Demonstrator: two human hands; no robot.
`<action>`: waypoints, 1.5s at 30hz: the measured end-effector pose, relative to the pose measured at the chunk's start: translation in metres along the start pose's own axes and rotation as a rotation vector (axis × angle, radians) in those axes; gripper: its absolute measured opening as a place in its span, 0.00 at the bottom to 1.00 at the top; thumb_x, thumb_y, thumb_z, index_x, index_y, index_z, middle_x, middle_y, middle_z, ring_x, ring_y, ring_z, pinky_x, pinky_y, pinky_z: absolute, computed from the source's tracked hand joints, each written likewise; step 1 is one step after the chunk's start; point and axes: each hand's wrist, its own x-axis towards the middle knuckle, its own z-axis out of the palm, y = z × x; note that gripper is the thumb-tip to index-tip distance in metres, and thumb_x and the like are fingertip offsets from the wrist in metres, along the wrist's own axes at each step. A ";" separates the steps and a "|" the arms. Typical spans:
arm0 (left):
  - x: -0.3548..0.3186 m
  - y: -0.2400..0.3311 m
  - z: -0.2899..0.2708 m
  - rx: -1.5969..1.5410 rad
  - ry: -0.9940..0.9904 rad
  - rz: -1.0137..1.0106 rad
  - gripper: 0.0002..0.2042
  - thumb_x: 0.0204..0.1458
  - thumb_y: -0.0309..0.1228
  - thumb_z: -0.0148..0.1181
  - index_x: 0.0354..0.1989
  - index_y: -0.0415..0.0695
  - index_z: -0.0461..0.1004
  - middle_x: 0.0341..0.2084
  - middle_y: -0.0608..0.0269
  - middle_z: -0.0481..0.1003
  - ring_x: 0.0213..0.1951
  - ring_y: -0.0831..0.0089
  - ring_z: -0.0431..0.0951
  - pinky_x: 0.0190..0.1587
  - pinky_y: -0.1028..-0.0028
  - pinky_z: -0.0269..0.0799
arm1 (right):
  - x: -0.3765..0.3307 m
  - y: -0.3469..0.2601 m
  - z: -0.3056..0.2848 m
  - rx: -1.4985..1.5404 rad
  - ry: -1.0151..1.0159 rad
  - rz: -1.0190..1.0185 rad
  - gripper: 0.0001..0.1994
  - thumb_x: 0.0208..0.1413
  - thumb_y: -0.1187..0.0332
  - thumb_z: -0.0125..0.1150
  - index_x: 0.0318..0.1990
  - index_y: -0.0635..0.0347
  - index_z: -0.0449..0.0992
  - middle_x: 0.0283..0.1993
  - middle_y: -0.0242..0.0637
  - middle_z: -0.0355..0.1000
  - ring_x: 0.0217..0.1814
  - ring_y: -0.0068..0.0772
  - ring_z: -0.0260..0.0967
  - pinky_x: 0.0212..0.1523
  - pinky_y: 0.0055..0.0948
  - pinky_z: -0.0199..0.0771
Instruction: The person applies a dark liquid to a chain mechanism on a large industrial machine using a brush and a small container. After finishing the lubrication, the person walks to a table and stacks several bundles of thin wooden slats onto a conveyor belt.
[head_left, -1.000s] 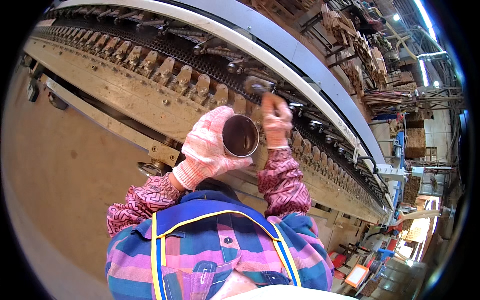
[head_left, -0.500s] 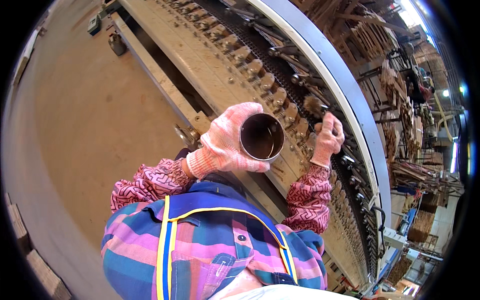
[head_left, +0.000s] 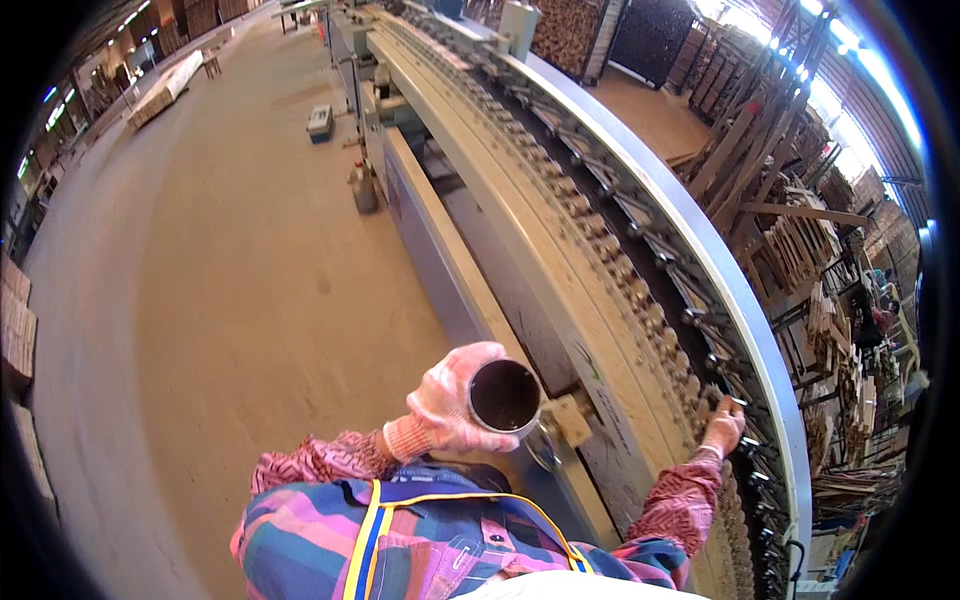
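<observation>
In my gloved left hand (head_left: 447,402) is a round metal can (head_left: 504,370), its open mouth turned up and its inside dark. The fingers wrap round its side. My gloved right hand (head_left: 724,428) reaches out over the long machine's row of rollers (head_left: 655,318). It grips a brush (head_left: 711,393) by the handle, with the brown bristles close to the rollers and the dark chain track (head_left: 690,345). Whether the bristles touch them I cannot tell. What lies inside the can is too dark to make out.
A pale curved rail (head_left: 735,240) borders the machine's far side. On my side run a long beam (head_left: 450,240) and a wooden block (head_left: 568,420). A small box (head_left: 320,123) and a jug (head_left: 363,190) stand on the floor. Stacked wood slats (head_left: 800,245) are at the right.
My view has swung up along the machine, showing more of its length. My right arm has stretched farther right with the brush, away from the can. The left hand still holds the can.
</observation>
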 end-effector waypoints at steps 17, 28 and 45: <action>-0.009 -0.106 -0.137 -0.181 0.159 -0.345 0.54 0.24 0.30 0.84 0.66 0.38 0.61 0.55 0.54 0.73 0.56 0.62 0.76 0.63 0.62 0.71 | -0.114 -0.273 0.023 0.803 0.047 0.177 0.17 0.61 0.52 0.67 0.48 0.54 0.83 0.26 0.24 0.77 0.25 0.12 0.69 0.28 0.18 0.69; 0.174 -0.164 -0.113 -0.311 -0.045 -0.238 0.53 0.27 0.25 0.84 0.67 0.38 0.57 0.55 0.51 0.72 0.55 0.63 0.76 0.58 0.65 0.76 | -0.038 -0.379 0.093 0.736 -0.118 0.171 0.13 0.59 0.55 0.69 0.44 0.52 0.84 0.27 0.25 0.77 0.26 0.14 0.70 0.31 0.19 0.71; 0.383 -0.232 -0.077 -0.258 -0.105 -0.122 0.54 0.28 0.31 0.85 0.67 0.37 0.57 0.55 0.50 0.72 0.56 0.61 0.76 0.60 0.64 0.74 | 0.034 -0.506 0.260 0.310 -0.220 -0.127 0.12 0.57 0.55 0.68 0.46 0.44 0.84 0.46 0.37 0.82 0.45 0.34 0.81 0.49 0.28 0.78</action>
